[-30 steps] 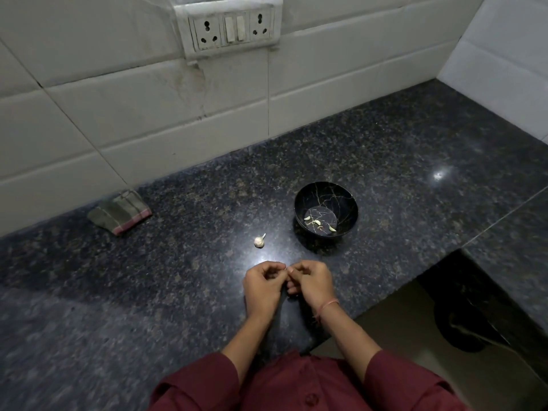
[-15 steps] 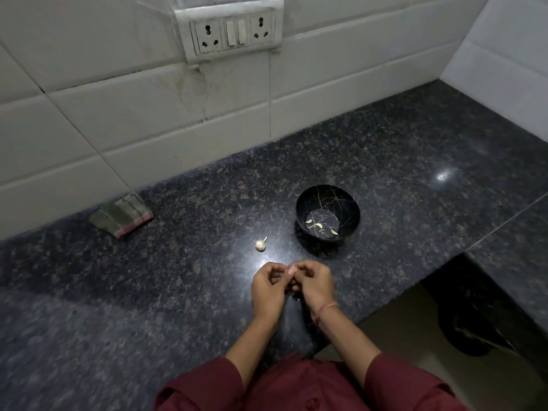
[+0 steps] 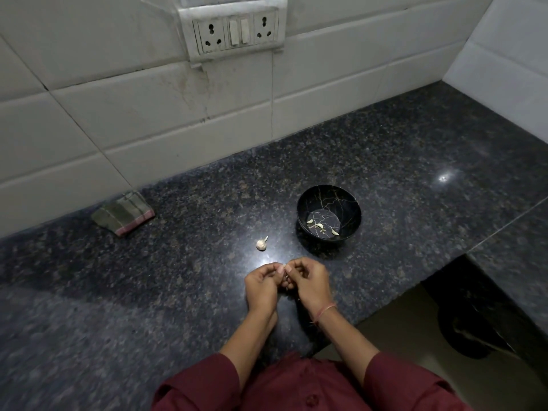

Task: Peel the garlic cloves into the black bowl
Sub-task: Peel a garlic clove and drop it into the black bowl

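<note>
Dark speckled granite counter (image 3: 178, 277) runs along a wall of white rectangular tiles (image 3: 133, 120). On it stands the round black bowl with thin gold crack-like lines (image 3: 353, 212), upright. A few small pale peeled garlic cloves (image 3: 319, 226) lie loose on the bowl's flat bottom, towards its near side.

Left of the bowl and a little nearer the person, a small whole garlic bulb with a short stem (image 3: 261, 244) sits on the granite, apart from the bowl. Further left of the bowl, close to the wall, lies a folded grey-green striped cloth with a pink edge (image 3: 123, 213). High on the tiles behind the bowl and to its left is a white switch-and-socket panel (image 3: 237, 32).

Nearer than the bowl and slightly left of it, both hands hover close together over the counter. The left hand (image 3: 262, 287) and the right hand (image 3: 311, 284) have their fingers curled inward, and their fingertips meet in a tight pinch at the point where the hands touch. A pale speck shows at that pinch, but it is too small to tell whether it is a clove or a nail, so what the fingers clamp cannot be told. A thin pinkish thread bracelet (image 3: 324, 310) circles the right wrist. Both forearms come out of the loose sleeves of a maroon buttoned shirt (image 3: 296, 390) at the bottom edge.
</note>
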